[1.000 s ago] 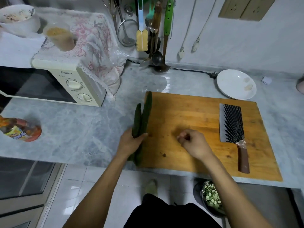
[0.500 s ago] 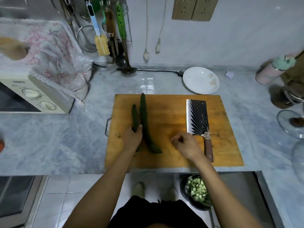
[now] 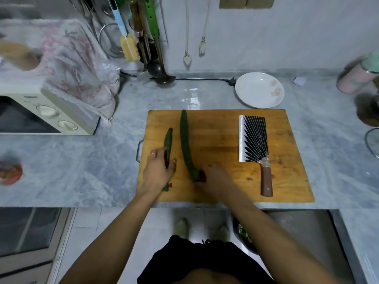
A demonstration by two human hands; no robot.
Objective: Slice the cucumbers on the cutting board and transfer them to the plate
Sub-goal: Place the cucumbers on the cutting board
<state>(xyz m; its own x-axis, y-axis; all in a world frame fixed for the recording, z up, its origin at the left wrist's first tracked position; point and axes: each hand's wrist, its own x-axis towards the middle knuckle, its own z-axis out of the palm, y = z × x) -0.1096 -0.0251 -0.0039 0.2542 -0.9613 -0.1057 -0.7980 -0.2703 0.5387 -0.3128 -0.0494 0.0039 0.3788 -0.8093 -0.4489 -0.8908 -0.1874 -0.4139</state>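
Observation:
Two dark green cucumbers lie lengthwise on the wooden cutting board (image 3: 225, 128). My left hand (image 3: 159, 173) grips the shorter cucumber (image 3: 168, 141) near its near end, fingers curled round it. The longer cucumber (image 3: 185, 144) lies just to its right, and my right hand (image 3: 213, 177), blurred by motion, touches its near end. Whether those fingers hold it is unclear. A cleaver (image 3: 254, 140) with a brown handle rests on the board's right side. The white plate (image 3: 259, 90) sits behind the board's far right corner.
A microwave (image 3: 47, 115) under a floral cloth stands at the left. Utensils (image 3: 143, 37) hang on the wall behind. A pink canister (image 3: 359, 76) and a glass lid (image 3: 372, 144) sit at the right. Below the counter edge, a bowl (image 3: 244, 236) holds green scraps.
The view swung to the right. My left hand carried both cucumbers from the board's left edge onto it and now holds only the shorter one. My right hand moved left to the longer cucumber's near end.

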